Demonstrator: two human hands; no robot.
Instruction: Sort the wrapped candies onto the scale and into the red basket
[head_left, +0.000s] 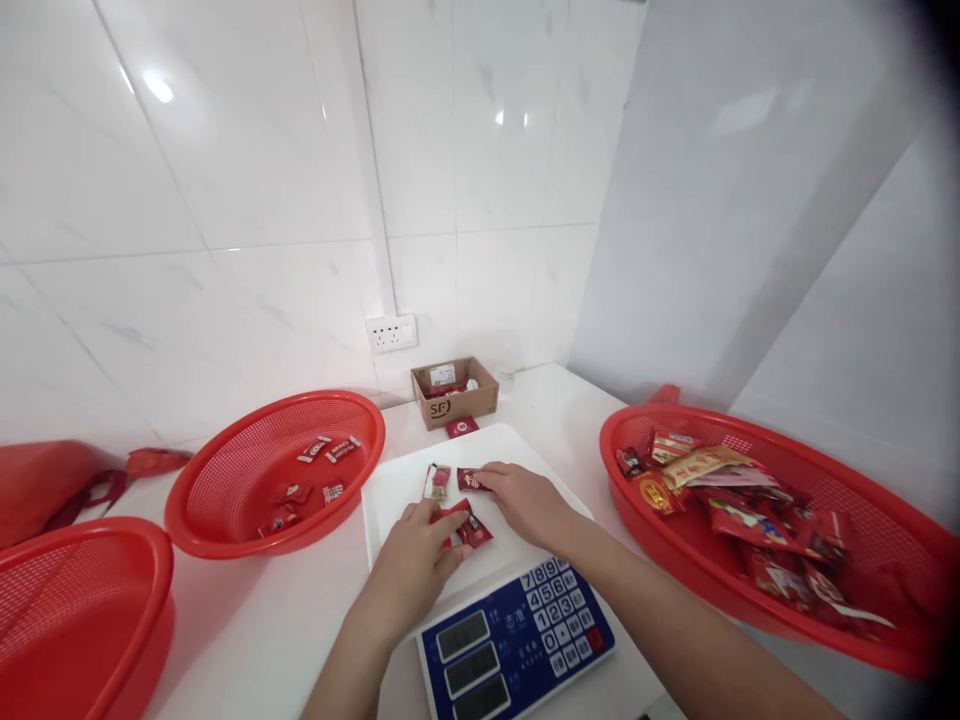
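Observation:
My left hand is over the white weighing pan, its thumb and fingers closed about a red candy packet. My right hand pinches the end of a small dark red packet on the same pan. Just beyond my left fingertips lies a packet with a clear and gold wrapper. The pan belongs to a digital scale, whose blue keypad panel faces me with dark displays.
Left of the scale stands a red plastic basket with several small packets; another red basket is nearer me. A fuller red basket holds mixed snack packets at right. Behind are a cardboard box, a red packet and the tiled wall.

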